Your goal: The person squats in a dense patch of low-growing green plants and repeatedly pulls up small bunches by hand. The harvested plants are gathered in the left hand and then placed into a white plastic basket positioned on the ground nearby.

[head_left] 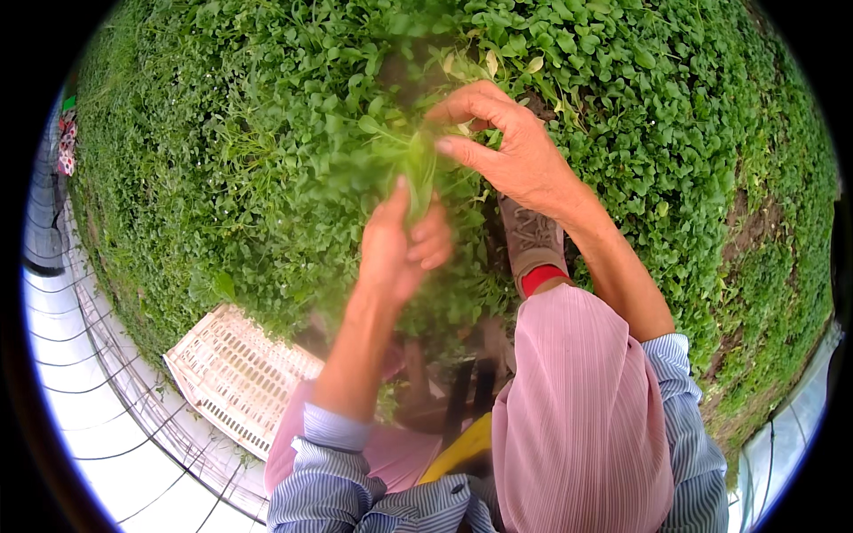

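Note:
My left hand is closed around the lower stems of a small bunch of leafy greens, both slightly smeared by motion. To its upper right, my right hand curves in from the side, thumb and fingers apart at the bunch's upper part. Whether its fingertips touch the leaves cannot be made out. Low green plants grow thickly all around both hands. Some yellowed leaves lie just beyond my right hand.
A white slatted plastic crate sits at the lower left. My brown shoe stands among the plants below my right hand. Bare soil shows at the right. Pale sheeting with dark ribs borders the left side.

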The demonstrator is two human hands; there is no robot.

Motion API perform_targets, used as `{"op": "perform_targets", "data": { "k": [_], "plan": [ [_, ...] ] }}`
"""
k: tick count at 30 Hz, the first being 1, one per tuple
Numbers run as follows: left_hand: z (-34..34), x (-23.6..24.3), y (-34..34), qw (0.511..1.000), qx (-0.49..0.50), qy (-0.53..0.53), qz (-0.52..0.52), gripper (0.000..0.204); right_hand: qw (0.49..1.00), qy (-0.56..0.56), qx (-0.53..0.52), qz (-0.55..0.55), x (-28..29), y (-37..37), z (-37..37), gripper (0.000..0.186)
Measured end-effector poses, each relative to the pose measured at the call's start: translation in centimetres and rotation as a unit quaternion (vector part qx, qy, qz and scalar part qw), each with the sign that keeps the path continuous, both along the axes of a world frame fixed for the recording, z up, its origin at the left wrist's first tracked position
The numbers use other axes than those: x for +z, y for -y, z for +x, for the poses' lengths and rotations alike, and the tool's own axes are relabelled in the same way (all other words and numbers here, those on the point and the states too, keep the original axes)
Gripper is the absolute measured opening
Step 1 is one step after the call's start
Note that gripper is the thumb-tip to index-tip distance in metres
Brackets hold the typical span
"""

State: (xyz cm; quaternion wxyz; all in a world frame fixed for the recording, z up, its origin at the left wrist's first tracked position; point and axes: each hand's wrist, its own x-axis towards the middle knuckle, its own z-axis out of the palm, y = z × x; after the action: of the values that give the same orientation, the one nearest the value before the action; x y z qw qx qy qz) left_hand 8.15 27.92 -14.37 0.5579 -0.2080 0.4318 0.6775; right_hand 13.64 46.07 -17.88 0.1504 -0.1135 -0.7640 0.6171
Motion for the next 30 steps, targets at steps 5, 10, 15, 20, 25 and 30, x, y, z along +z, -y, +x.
{"op": "perform_targets", "data": {
  "k": [5, 10, 15, 20, 25, 30],
  "plan": [
    [0.2, 0.4, -0.1, 0.996, -0.004, -0.074, -0.040, 0.034, 0.996, 0.044, 0.069, 0.037, 0.9, 0.2, 0.2, 0.011],
    [0.5, 0.2, -0.3, 0.991, 0.027, -0.115, -0.059, 0.026, 0.996, 0.043, 0.068, -0.022, 0.8, 0.7, 0.7, 0.012],
    [0.7, 0.1, -0.6, 0.989, -0.004, -0.116, -0.091, 0.023, 0.997, 0.035, 0.065, -0.023, 1.0, 0.6, 0.9, 0.015],
    [0.8, 0.9, -1.5, 0.981, -0.051, -0.118, -0.148, 0.021, 0.998, 0.018, 0.024, 0.062, 0.4, 0.9, 1.0, 0.021],
    [0.8, 1.0, -1.3, 0.983, -0.034, -0.144, -0.112, 0.017, 0.998, -0.005, 0.030, 0.054, 0.3, 1.0, 1.0, 0.020],
    [0.6, 1.1, -1.8, 0.985, 0.031, -0.157, -0.072, 0.016, 0.994, -0.018, -0.015, 0.108, 0.2, 0.9, 1.7, 0.020]
  ]
}}
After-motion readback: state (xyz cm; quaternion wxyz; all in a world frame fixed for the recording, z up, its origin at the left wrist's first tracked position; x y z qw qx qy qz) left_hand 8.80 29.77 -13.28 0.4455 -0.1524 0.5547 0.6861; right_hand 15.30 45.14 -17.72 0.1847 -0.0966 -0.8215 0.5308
